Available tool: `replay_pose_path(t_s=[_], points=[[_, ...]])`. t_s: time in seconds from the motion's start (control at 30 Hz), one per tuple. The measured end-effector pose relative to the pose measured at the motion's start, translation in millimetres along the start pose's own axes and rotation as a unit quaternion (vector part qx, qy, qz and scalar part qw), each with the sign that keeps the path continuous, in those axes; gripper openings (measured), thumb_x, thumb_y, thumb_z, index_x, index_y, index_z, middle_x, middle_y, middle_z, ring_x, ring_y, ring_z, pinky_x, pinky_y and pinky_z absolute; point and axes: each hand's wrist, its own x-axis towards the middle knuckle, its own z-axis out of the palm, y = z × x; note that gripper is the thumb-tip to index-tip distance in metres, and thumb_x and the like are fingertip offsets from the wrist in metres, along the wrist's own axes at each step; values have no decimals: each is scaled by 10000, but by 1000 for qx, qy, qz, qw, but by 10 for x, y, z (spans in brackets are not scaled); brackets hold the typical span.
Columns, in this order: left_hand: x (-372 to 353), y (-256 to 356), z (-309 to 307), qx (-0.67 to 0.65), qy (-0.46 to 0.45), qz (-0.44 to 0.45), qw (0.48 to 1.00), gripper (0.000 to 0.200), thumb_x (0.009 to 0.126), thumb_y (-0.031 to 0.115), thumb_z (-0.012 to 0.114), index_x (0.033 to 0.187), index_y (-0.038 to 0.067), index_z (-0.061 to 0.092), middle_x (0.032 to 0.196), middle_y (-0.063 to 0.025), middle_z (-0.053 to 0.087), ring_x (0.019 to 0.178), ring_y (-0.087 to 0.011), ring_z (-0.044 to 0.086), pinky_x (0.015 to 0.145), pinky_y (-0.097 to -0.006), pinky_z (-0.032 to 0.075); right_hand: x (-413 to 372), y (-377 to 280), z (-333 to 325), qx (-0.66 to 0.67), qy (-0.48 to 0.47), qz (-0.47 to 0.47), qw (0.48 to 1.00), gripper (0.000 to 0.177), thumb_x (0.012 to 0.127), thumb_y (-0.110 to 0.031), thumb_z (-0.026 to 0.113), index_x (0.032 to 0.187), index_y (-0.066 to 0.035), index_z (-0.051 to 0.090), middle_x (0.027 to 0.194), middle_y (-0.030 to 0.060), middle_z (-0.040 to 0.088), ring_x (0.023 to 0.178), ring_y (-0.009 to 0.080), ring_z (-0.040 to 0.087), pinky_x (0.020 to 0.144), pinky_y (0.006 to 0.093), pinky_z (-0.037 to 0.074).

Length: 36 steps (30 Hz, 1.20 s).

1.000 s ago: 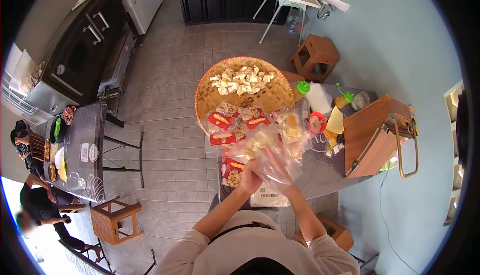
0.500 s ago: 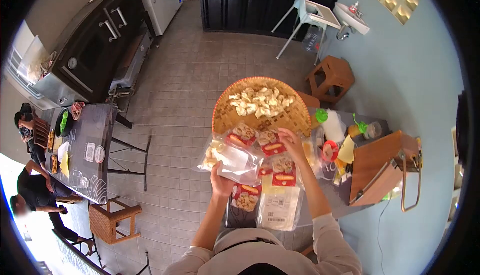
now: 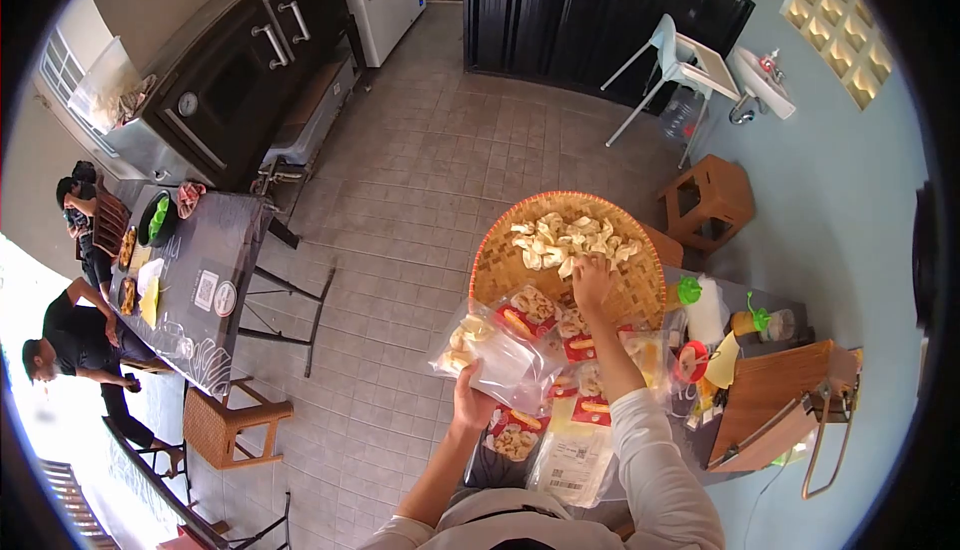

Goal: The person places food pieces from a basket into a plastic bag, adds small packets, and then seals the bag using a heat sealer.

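My left hand [image 3: 473, 402] is closed on the lower edge of a clear plastic bag [image 3: 508, 372], which has a few pale crackers [image 3: 462, 342] at its far left end. On the round woven tray [image 3: 490, 270] lies a pile of pale, curled crackers [image 3: 550, 240]. My right hand [image 3: 592, 285] reaches over to the near edge of that pile, its fingers curled down on the crackers; the fingertips are partly hidden. Several filled clear packs with red labels [image 3: 530, 312] lie between the tray and me, some under my right forearm.
A labelled plastic packet [image 3: 570, 465] lies close to my body. Right of it stand green-capped bottles [image 3: 690, 290], a red-rimmed container [image 3: 690, 361] and a wooden box [image 3: 765, 400]. A brown stool [image 3: 706, 205] is by the wall. People sit by the left table [image 3: 215, 250].
My right hand has moved forward from the red-labelled packs to the crackers on the tray. My left hand still holds the plastic bag. The whole view has shifted with my head.
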Motion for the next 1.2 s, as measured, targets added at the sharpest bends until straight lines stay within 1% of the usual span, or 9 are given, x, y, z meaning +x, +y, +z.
replay_pose_path(t_s=[0.07,0.13,0.17,0.23,0.33,0.53,0.87,1.07,1.2], points=[[36,-35,12,-4,-7,-10,1000,520,764,251,542,1215,75,355,1164,-85,462,1072,-250,451,898,-418,366,-80,65,-24,56,33,-6,998,102,729,-132,597,810,-75,574,946,85,543,884,285,531,646,365,461],[40,-58,107,6,-12,8,1000,487,789,246,483,1198,12,362,1141,-114,479,1061,-254,456,920,-386,344,-189,108,-223,341,-3,71,937,90,760,-101,596,802,-60,528,820,54,560,693,228,591,589,326,471],[72,-81,79,-2,0,-14,1000,479,786,251,483,1189,18,371,1128,-112,484,1059,-259,457,917,-398,348,-254,154,-293,338,-1,75,938,90,760,-101,596,802,-60,528,820,54,560,693,228,591,589,326,471],[54,-110,138,-8,-9,-42,999,473,785,253,481,1184,21,375,1125,-112,485,1056,-263,457,915,-406,348,-438,255,-448,652,-13,198,732,114,788,-81,575,850,-35,491,847,75,561,712,207,601,601,284,489],[35,-190,252,-5,-28,-63,998,459,788,267,471,1173,31,388,1128,-112,481,1052,-272,458,909,-423,350,-837,360,-1014,663,-9,223,715,126,803,-90,565,861,-34,469,875,87,560,750,178,591,628,280,510],[-120,-407,423,29,-78,-108,991,468,791,307,472,1162,29,401,1124,-107,488,1046,-258,467,885,-406,374,-1590,303,-2096,664,39,211,717,115,793,-44,568,823,-34,458,841,79,560,740,146,583,655,296,517],[-272,-844,357,1,-129,-139,982,388,799,293,482,1085,32,473,1085,-88,523,1011,-230,496,891,-355,369,-2450,286,-2490,662,22,173,729,92,788,-9,553,820,1,467,998,162,558,828,180,586,651,290,532],[-517,-903,418,37,-153,-183,970,409,788,279,498,1109,28,462,1103,-82,518,1027,-216,476,899,-351,348,-2632,155,-2477,624,26,174,761,81,760,12,579,776,9,500,936,144,581,785,142,589,643,258,521],[-604,-969,412,65,-192,-204,958,421,780,276,505,1118,31,458,1104,-70,517,1031,-211,472,893,-350,348,-2684,162,-2423,501,47,148,851,84,760,-1,598,813,14,536,801,52,578,755,77,565,625,213,475]])
